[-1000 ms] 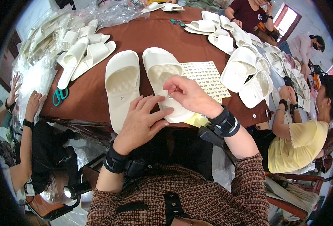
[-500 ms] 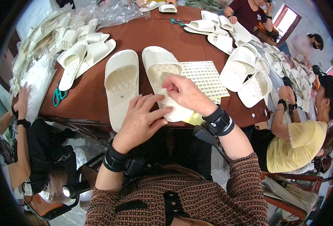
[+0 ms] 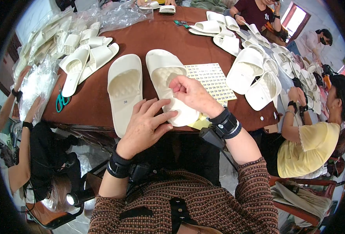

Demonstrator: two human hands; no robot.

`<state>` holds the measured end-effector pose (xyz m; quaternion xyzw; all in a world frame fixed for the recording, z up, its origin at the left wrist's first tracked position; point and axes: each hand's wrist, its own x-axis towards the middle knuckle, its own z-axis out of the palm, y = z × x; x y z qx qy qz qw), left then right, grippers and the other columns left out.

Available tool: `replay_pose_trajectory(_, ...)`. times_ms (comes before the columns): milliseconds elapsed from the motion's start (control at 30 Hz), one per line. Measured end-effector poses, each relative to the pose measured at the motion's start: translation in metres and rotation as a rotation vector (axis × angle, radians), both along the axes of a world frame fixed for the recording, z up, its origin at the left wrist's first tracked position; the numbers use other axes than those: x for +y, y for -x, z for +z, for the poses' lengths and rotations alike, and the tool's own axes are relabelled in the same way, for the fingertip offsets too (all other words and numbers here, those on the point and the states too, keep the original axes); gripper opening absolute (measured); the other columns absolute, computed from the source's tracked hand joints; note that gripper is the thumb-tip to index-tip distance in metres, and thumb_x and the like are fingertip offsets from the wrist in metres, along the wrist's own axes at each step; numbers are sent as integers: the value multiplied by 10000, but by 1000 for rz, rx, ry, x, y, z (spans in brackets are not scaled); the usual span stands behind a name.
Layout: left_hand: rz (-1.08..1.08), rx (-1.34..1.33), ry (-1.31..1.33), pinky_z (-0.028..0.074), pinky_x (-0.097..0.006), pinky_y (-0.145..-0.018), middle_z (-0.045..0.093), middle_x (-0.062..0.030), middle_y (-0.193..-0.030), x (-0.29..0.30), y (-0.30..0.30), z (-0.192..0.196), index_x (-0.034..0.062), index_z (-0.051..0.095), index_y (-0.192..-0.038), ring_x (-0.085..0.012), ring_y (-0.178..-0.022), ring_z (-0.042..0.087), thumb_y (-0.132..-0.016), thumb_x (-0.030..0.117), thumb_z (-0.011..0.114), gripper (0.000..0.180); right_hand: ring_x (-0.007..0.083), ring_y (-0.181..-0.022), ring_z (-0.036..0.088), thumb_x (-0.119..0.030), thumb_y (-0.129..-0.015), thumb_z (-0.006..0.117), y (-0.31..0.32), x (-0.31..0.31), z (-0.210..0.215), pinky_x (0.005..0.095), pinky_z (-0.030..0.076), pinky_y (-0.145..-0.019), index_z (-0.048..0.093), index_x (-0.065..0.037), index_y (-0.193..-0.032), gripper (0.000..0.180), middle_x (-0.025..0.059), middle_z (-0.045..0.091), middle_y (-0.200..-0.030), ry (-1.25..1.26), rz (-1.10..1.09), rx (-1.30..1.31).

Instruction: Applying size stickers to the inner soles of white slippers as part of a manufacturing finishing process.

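Head view: where are the slippers?

Two lie side by side at the near edge of the brown tabletop. The left slipper points to 12 o'clock and bears a small dark mark on its footbed. The right slipper, just beside it at 3 o'clock, points nearer 11.

And the hands?

The left hand comes in from 7 o'clock. Its fingers are spread and lightly bent, tips at the right slipper's heel, released rather than clenched. The right hand comes from 4 o'clock, over that same slipper, its fingers curled inward.

Grasping something?

I can't tell. The hand itself hides what may be between thumb and forefinger.

What lies around them?

At the right slipper's 3 o'clock, a label sheet, partly covered by the right hand; at 5, by the heel, yellow paper. Beyond the sheet, between 2 and 3, more white slippers.

And on the other side?

Teal scissors at the left slipper's 9 o'clock, with a loose pair at 10. Also near 9, farther out, a co-worker's hands are at a clear bag.
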<state>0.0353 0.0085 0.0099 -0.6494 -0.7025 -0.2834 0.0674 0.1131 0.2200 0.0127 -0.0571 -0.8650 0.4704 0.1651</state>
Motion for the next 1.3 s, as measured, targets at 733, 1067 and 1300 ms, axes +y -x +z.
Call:
replay_pose_trajectory(733,52,97,79,336,-490,-1067,534,-57,-1418,5,-5,1,129,586,-1300,-349,-1226,486,-821,249,718,512,178,-850,626,26,-817,559,-1,-8,1,312,524,-794,591,-17,-1064,253,86,639,-898,-57,-65,-8)
replay_pose_trajectory(1067,49,74,76,347,-474,-1051,549,-48,-1378,6,-6,4,141,591,-1279,-325,-1210,491,-789,234,730,517,129,-903,629,36,-886,525,-9,3,-1,277,514,-821,592,2,-1054,184,69,654,-952,204,-13,94)
replay_pose_trajectory(1300,54,97,34,354,-478,-1037,556,-43,-1336,7,-6,2,151,607,-1248,-312,-1161,506,-810,259,719,465,103,-906,606,23,-914,501,-23,-3,6,266,500,-819,602,-12,-1069,188,51,655,-959,20,9,115)
